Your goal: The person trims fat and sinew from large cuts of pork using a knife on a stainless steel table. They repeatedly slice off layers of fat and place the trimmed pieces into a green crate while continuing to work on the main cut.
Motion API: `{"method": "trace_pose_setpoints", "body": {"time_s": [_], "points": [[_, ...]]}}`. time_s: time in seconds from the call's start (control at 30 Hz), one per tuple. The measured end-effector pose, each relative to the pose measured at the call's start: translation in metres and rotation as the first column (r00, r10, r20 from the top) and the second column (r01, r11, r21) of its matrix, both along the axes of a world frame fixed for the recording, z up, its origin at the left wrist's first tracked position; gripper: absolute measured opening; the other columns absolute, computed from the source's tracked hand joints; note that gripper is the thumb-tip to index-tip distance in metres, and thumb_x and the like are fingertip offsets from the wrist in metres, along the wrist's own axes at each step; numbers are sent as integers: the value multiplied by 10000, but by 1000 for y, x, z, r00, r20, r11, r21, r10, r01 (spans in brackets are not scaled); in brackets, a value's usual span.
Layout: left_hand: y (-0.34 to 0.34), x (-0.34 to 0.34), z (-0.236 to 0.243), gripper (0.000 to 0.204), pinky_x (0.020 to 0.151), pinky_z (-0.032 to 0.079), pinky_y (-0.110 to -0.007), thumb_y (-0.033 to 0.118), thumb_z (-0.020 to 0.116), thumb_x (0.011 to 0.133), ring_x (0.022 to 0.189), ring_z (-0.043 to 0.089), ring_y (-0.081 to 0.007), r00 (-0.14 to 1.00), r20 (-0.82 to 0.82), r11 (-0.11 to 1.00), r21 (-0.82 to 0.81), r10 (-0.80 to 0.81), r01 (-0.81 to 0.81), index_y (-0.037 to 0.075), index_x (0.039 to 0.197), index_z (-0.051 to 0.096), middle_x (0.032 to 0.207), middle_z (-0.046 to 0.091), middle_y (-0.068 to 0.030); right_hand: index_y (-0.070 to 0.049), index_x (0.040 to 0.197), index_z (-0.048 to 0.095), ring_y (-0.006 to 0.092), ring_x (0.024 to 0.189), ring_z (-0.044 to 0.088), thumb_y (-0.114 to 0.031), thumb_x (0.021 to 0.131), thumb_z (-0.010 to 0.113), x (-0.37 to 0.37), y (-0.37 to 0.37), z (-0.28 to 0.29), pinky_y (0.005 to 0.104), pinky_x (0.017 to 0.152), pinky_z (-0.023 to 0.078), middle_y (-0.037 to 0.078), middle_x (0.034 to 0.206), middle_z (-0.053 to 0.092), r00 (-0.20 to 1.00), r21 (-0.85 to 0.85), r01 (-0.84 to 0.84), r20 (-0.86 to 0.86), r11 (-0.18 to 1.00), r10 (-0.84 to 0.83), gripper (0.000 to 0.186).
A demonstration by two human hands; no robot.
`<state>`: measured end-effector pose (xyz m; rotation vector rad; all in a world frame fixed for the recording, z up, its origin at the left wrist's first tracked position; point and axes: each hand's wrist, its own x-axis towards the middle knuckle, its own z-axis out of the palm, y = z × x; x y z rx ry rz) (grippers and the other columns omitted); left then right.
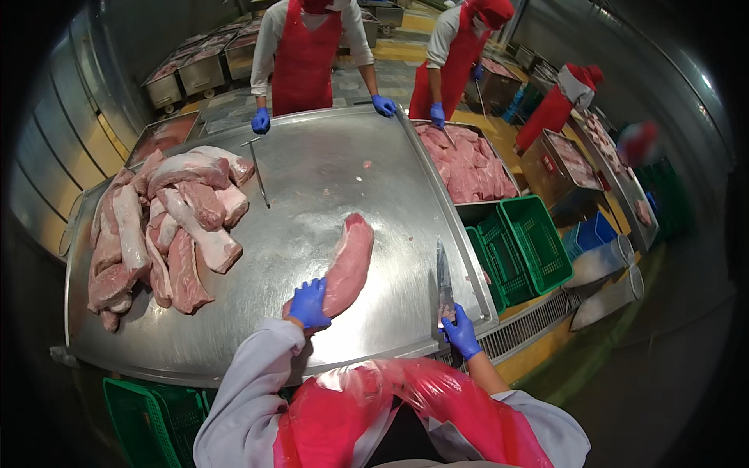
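A long pink pork loin [348, 269] lies at the near middle of the steel table [312, 168], its narrow end pointing away from me. My left hand [310, 304], in a blue glove, grips the near end of that loin from above. In my right hand [462, 333], also gloved in blue, is a knife [444, 281] with a broad blade pointing away from me, close to the table's right edge. Blade and loin are apart. A pile of pale, fat-covered pork pieces [168, 226] covers the table's left side.
A thin metal tool with a crossbar [260, 175] lies near the pile. Across the table a co-worker [306, 62] rests both gloved hands at the far edge. Another co-worker [452, 62] holds a knife over a meat-filled tray [468, 204]. Green crates [538, 249] stand at right.
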<state>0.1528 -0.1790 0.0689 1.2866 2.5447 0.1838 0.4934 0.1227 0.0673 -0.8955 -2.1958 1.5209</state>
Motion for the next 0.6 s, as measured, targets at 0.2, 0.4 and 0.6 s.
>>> {"method": "trace_pose_setpoints", "body": {"time_s": [0.2, 0.4, 0.6], "points": [[86, 73, -17, 1038, 1032, 482, -569, 325, 827, 622, 1255, 559, -453, 992, 123, 986, 162, 20, -40, -22, 1490, 375, 1383, 545, -258, -53, 1419, 439, 104, 525, 556, -106, 1013, 622, -20, -3, 20, 259, 450, 448, 52, 784, 648, 1000, -168, -1, 28, 986, 6, 449], [77, 123, 14, 1014, 964, 505, -520, 542, 763, 744, 1144, 598, -447, 906, 422, 983, 170, -4, -75, -43, 1480, 386, 1328, 536, -292, -65, 1463, 400, 106, 565, 575, -71, 1028, 588, -57, 9, -1, 248, 451, 455, 63, 829, 632, 995, -240, -74, -82, 968, 56, 475], [-9, 46, -49, 707, 999, 518, -423, 399, 719, 909, 1161, 635, -364, 776, 514, 723, 368, 367, -585, 14, 1447, 468, 1255, 640, -226, -61, 1493, 354, 151, 632, 621, -70, 1023, 581, -72, 10, -8, 258, 454, 488, 75, 896, 613, 994, -314, -113, -27, 943, 111, 522]]}}
